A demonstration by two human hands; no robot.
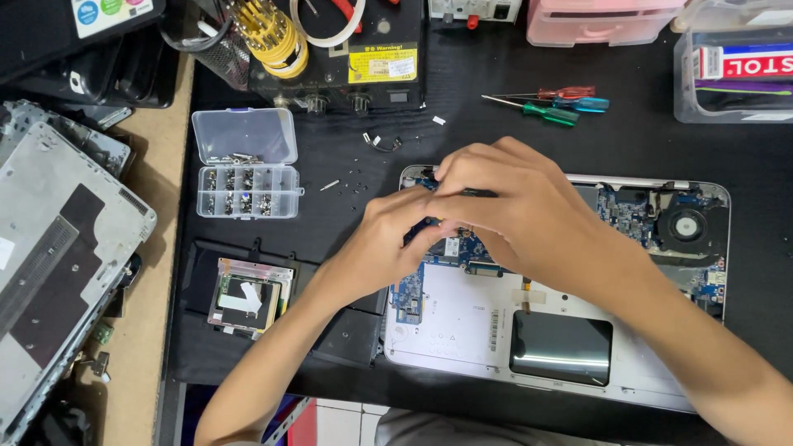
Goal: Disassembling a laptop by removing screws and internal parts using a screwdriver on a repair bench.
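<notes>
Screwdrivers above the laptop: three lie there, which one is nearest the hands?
The green-handled screwdriver, lowest of the three. The blue-handled one and the red-handled one lie farther up the mat, away from the right hand and the opened laptop.

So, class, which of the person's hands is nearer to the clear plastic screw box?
Left. The left hand works at the opened laptop's left edge, just right of the screw box. The right hand lies farther right, over the circuit board.

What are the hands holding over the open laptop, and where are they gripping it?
Both hands, left and right, pinch something small over the laptop's blue circuit board. The fingers hide it, so the thing and grip point cannot be told.
</notes>
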